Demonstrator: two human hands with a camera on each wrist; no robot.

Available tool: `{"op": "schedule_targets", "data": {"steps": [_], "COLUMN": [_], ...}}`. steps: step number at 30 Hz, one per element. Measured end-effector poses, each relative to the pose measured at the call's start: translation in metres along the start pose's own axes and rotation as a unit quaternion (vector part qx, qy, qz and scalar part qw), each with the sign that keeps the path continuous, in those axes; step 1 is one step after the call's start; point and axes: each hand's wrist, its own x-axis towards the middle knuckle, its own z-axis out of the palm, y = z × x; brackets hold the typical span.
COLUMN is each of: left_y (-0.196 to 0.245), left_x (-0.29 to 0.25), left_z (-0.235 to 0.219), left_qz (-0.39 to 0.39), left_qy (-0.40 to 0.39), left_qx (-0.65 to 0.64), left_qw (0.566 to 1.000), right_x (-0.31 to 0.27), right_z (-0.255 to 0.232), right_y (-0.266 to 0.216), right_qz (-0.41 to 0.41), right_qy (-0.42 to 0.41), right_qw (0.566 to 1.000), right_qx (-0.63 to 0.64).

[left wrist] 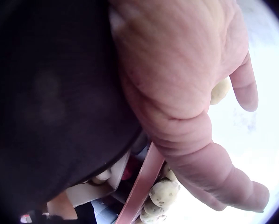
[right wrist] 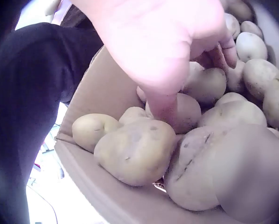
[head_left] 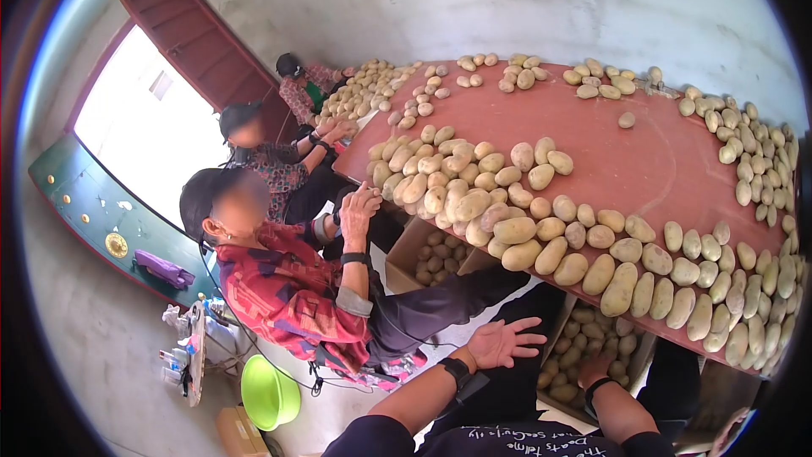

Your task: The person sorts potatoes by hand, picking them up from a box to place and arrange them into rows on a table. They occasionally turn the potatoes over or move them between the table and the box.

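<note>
My left hand (head_left: 505, 344) is held palm up beside the table edge, fingers straight and spread, with nothing in it. The left wrist view shows the same bare palm and extended fingers. My right hand (right wrist: 163, 51) reaches down into a cardboard box (right wrist: 102, 79) of potatoes. Its thumb dips between the potatoes, beside a potato (right wrist: 188, 112), and its other fingers bend over the pile. A darker potato (right wrist: 205, 86) appears between thumb and fingers; I cannot tell whether they grip it. A large potato (right wrist: 135, 151) lies in front of the thumb.
Potatoes line the near edge of the reddish table (head_left: 609, 152), with more piles at its far sides. A person in a red patterned shirt (head_left: 279, 288) sits to my left, others beyond. Another potato box (head_left: 406, 275) stands under the table. A green basin (head_left: 269, 392) is on the floor.
</note>
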Motion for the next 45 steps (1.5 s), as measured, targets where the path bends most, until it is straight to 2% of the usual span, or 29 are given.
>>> {"op": "schedule_targets", "data": {"steps": [6,9,10,13,17,20,23,25,26,27,29,30,32,33,36,37,38,39,40,42,43,45], "left_y": [0.003,0.002,0.001,0.000,-0.005,-0.012,-0.028,-0.054,-0.070,-0.080,-0.095,-0.103,-0.113,-0.111,-0.105,-0.104,-0.102,-0.100,-0.098,-0.098,-0.100,-0.103], "left_x": [0.000,-0.001,0.001,0.001,0.002,0.010,0.037,0.060,0.072,0.085,0.109,0.113,0.105,0.111,0.104,0.104,0.103,0.103,0.104,0.102,0.102,0.105], "left_z": [-0.001,-0.002,-0.003,-0.006,-0.006,-0.002,0.007,0.006,0.005,-0.006,-0.056,-0.075,-0.094,-0.098,-0.080,-0.074,-0.070,-0.068,-0.069,-0.076,-0.081,-0.088], "left_qz": [0.003,0.007,0.000,0.003,0.032,0.071,0.055,-0.012,-0.043,-0.074,-0.117,-0.143,-0.133,-0.125,-0.113,-0.111,-0.107,-0.101,-0.100,-0.098,-0.100,-0.103], "left_qy": [-0.001,-0.005,-0.009,-0.002,0.020,0.070,0.202,0.268,0.299,0.328,0.365,0.384,0.422,0.429,0.480,0.479,0.478,0.479,0.471,0.461,0.470,0.491], "left_qx": [-0.001,-0.006,-0.013,-0.017,-0.007,-0.004,0.181,0.295,0.350,0.352,0.259,0.210,0.285,0.330,0.265,0.293,0.321,0.349,0.342,0.323,0.328,0.333], "left_qw": [1.000,1.000,1.000,1.000,0.999,0.995,0.961,0.917,0.887,0.873,0.886,0.888,0.850,0.831,0.829,0.820,0.810,0.799,0.807,0.821,0.813,0.798], "right_x": [0.010,-0.010,-0.009,-0.023,-0.034,-0.066,-0.115,-0.147,-0.144,-0.134,-0.146,-0.140,-0.120,-0.132,-0.182,-0.192,-0.207,-0.202,-0.211,-0.232,-0.215,-0.198], "right_z": [0.013,-0.004,-0.006,-0.014,-0.014,-0.047,-0.089,-0.108,-0.104,-0.098,-0.109,-0.097,-0.067,-0.069,-0.100,-0.109,-0.126,-0.127,-0.144,-0.180,-0.175,-0.185], "right_y": [0.000,0.020,0.025,0.036,0.050,0.053,0.053,0.047,0.045,0.043,0.039,0.035,0.030,0.033,0.077,0.093,0.106,0.122,0.136,0.163,0.179,0.201], "right_qz": [0.015,-0.077,-0.087,-0.055,-0.055,-0.081,-0.136,-0.150,-0.169,-0.189,-0.207,-0.179,-0.118,-0.099,-0.114,-0.127,-0.134,-0.149,-0.144,-0.041,-0.002,0.034], "right_qy": [0.015,0.084,0.079,0.096,0.094,0.061,0.048,0.054,0.051,0.049,0.043,0.032,0.016,0.042,0.091,0.123,0.240,0.329,0.379,0.458,0.554,0.607], "right_qw": [1.000,0.993,0.990,0.973,0.895,0.844,0.762,0.686,0.682,0.678,0.683,0.655,0.588,0.569,0.654,0.659,0.678,0.665,0.625,0.671,0.681,0.695], "right_qx": [-0.023,0.036,0.072,0.203,0.433,0.526,0.632,0.710,0.710,0.708,0.699,0.733,0.800,0.815,0.743,0.731,0.682,0.654,0.667,0.581,0.479,0.383]}}
